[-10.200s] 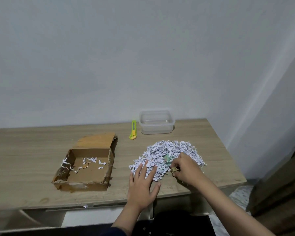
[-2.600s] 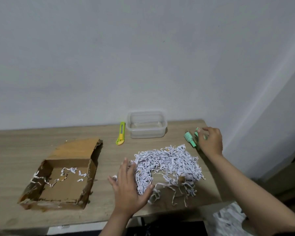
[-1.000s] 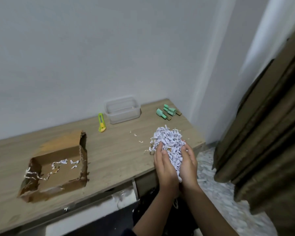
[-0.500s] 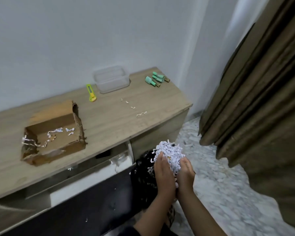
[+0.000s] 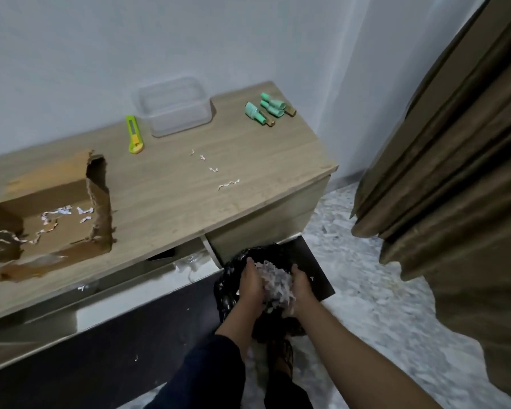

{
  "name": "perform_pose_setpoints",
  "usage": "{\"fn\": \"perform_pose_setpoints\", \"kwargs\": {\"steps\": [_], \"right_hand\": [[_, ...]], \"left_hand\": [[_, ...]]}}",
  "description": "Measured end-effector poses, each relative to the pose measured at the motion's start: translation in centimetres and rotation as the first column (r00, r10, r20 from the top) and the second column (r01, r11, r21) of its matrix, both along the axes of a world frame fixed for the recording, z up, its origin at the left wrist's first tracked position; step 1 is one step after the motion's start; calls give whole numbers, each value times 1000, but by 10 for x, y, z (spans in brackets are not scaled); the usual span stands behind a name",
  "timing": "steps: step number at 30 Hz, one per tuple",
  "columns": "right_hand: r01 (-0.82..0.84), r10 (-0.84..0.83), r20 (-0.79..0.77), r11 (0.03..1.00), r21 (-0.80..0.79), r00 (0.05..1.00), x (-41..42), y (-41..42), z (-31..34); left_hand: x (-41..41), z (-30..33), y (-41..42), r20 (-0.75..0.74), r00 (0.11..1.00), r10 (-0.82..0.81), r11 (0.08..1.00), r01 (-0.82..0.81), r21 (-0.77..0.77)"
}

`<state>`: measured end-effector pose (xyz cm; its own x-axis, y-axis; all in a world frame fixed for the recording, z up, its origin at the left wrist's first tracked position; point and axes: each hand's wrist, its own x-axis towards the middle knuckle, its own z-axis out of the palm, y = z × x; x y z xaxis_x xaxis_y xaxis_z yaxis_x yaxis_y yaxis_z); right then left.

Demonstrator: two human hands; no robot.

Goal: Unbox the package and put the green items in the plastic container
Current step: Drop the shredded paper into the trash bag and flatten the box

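Observation:
Several green items (image 5: 267, 110) lie together at the far right corner of the wooden table (image 5: 171, 199). Left of them stands the clear plastic container (image 5: 176, 106), with nothing visible inside. The torn cardboard box (image 5: 46, 219) sits open at the table's left with a few paper shreds in it. Below the table's right front, my left hand (image 5: 250, 286) and my right hand (image 5: 301, 286) cup a wad of shredded paper (image 5: 275, 283) between them, inside the mouth of a black bin bag (image 5: 233, 278).
A yellow-green utility knife (image 5: 134, 137) lies left of the container. A few loose shreds (image 5: 219, 175) dot the table's middle. A brown curtain (image 5: 455, 160) hangs at the right over a speckled floor (image 5: 375, 290). My dark-trousered leg (image 5: 207, 376) is below.
My hands carried the shredded paper off the table's edge and down into the black bag. The view tilted down and to the right.

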<state>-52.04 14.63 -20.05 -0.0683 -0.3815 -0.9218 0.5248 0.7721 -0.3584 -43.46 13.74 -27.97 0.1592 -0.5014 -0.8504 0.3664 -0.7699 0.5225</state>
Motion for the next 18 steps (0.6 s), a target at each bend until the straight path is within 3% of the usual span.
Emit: {"fn": "perform_pose_setpoints", "kwargs": {"steps": [2,4,9,14,18], "right_hand": [[-132,133,-6,990,50,991,-8,-13,-17],[-231,232,-18,972,32,973,-16,-23,-38],[-364,357,-141,931,-27,923,-19,-41,-13],[-413,328,-359,891,-189,874,-11,-54,-13],[-417,200,-469,806,-420,860,2,-59,7]], "left_hand": [[7,39,-5,38,999,-6,1000,7,-12],[11,38,-9,57,998,29,999,-26,-44],[12,59,-13,243,970,-8,989,43,-139],[15,88,-5,340,929,148,933,-18,-358],[24,118,-11,195,948,252,849,-119,-515]]}}
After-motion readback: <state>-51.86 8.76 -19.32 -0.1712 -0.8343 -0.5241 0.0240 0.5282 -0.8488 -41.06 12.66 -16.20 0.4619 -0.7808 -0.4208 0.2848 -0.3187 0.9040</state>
